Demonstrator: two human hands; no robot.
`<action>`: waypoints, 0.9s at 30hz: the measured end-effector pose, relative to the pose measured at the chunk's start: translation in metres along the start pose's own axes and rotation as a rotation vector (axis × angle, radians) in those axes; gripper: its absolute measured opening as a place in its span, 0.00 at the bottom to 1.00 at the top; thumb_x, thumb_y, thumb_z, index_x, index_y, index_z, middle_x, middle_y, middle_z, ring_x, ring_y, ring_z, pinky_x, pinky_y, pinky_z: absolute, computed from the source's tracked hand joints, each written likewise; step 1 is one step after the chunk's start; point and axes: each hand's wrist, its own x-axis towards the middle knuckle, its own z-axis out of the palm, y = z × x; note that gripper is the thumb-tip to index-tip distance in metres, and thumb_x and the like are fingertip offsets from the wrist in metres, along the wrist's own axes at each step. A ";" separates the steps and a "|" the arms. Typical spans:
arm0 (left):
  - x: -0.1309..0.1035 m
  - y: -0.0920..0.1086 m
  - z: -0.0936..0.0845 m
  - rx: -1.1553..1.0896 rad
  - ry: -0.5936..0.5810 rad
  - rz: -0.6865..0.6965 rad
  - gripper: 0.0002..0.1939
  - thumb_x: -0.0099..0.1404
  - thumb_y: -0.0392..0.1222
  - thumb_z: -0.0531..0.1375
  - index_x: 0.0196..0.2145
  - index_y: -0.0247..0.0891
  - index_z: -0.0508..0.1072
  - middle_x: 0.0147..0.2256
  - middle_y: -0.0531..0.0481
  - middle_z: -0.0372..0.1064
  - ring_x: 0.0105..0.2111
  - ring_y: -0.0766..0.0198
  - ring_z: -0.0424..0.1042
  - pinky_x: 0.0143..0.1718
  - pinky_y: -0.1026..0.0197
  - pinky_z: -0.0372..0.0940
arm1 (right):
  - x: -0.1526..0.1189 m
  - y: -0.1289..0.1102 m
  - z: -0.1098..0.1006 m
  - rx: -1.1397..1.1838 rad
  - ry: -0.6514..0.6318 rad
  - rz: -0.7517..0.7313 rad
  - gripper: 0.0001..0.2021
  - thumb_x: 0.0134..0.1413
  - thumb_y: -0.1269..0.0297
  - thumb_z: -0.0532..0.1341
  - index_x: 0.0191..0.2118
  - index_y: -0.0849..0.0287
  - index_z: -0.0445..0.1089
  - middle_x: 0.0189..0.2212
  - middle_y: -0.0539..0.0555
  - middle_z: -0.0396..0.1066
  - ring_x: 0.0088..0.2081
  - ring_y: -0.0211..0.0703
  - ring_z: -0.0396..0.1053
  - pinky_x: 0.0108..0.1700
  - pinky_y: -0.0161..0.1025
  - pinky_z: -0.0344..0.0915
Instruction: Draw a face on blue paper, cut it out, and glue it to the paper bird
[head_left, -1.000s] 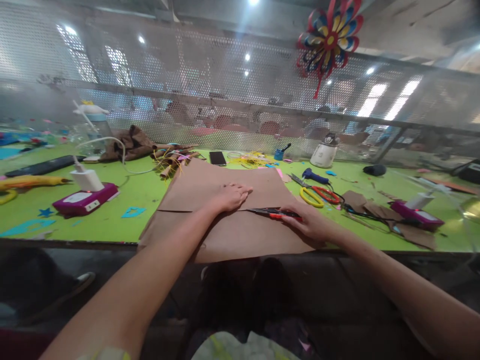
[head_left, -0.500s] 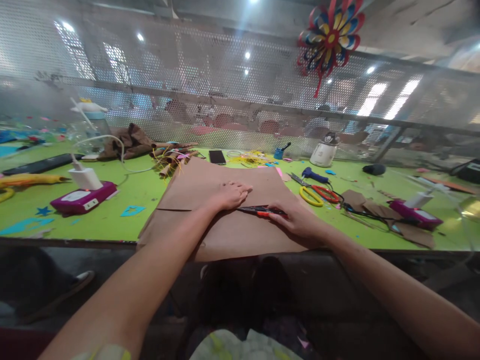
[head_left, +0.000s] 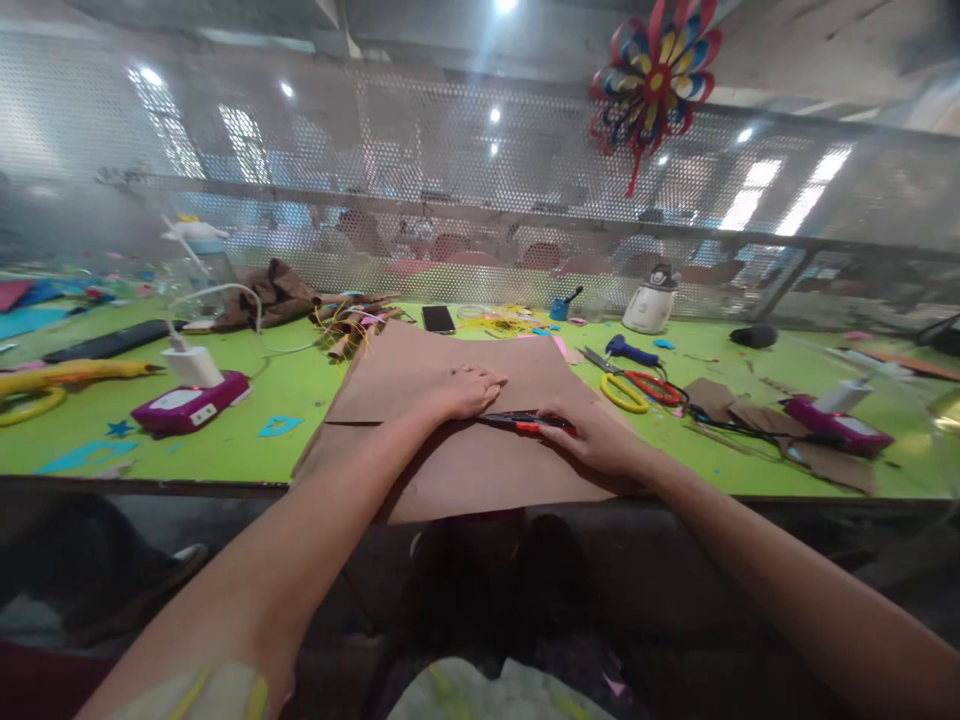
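Observation:
A large sheet of brown kraft paper [head_left: 480, 465] lies before me, its near edge hanging slightly over the table's front edge. My left hand [head_left: 474, 390] rests flat on the paper near its middle, fingers stretched out. Just to its right, my right hand [head_left: 592, 432] is wrapped round black-and-red scissors [head_left: 525, 425]. Their blades point left across the paper, tips close to my left wrist; the handles are mostly hidden by my fingers. A dark slit-like line runs inward from the paper's left edge, passing behind my left forearm.
On the green table [head_left: 255, 470], scissors with yellow and red handles [head_left: 626, 390] and a blue-handled tool [head_left: 631, 350] lie to the right. Purple power strips [head_left: 191, 405] stand either side. Behind the paper are a phone [head_left: 438, 319], yellow strands [head_left: 502, 322] and a white bottle [head_left: 650, 303].
The view has turned slightly left, so things appear shifted right. Both hands, the scissors and the paper keep nearly the same places relative to each other.

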 end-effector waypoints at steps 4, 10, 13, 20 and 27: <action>0.008 0.007 -0.007 0.005 -0.026 0.059 0.27 0.74 0.47 0.41 0.63 0.37 0.64 0.65 0.44 0.60 0.63 0.55 0.60 0.64 0.54 0.50 | -0.004 0.007 -0.005 -0.005 0.053 0.002 0.19 0.67 0.52 0.53 0.50 0.57 0.74 0.44 0.59 0.78 0.44 0.52 0.73 0.47 0.45 0.65; 0.018 0.021 -0.007 -0.028 -0.013 0.096 0.26 0.74 0.47 0.42 0.61 0.37 0.66 0.62 0.44 0.64 0.59 0.57 0.66 0.58 0.59 0.59 | -0.015 0.019 -0.021 0.006 0.004 -0.005 0.19 0.66 0.52 0.53 0.51 0.56 0.74 0.46 0.59 0.77 0.45 0.52 0.73 0.48 0.46 0.67; 0.009 0.012 -0.012 -0.028 0.031 0.088 0.25 0.73 0.46 0.45 0.61 0.35 0.66 0.61 0.42 0.65 0.57 0.56 0.67 0.57 0.60 0.60 | -0.020 0.020 -0.024 0.017 -0.033 -0.010 0.20 0.65 0.50 0.54 0.51 0.55 0.75 0.46 0.58 0.78 0.45 0.52 0.74 0.48 0.45 0.67; -0.052 -0.019 -0.025 0.023 0.062 0.169 0.21 0.74 0.48 0.46 0.48 0.41 0.77 0.48 0.45 0.76 0.49 0.57 0.72 0.54 0.57 0.60 | -0.025 0.022 -0.018 0.035 -0.047 -0.010 0.20 0.66 0.50 0.53 0.51 0.55 0.74 0.46 0.57 0.77 0.45 0.51 0.73 0.46 0.44 0.68; -0.073 -0.032 -0.009 0.052 0.102 0.160 0.23 0.74 0.47 0.46 0.56 0.38 0.73 0.57 0.43 0.69 0.56 0.55 0.64 0.62 0.52 0.51 | -0.022 0.022 -0.016 0.031 -0.043 -0.011 0.20 0.65 0.50 0.54 0.52 0.55 0.74 0.46 0.58 0.78 0.45 0.52 0.74 0.47 0.45 0.67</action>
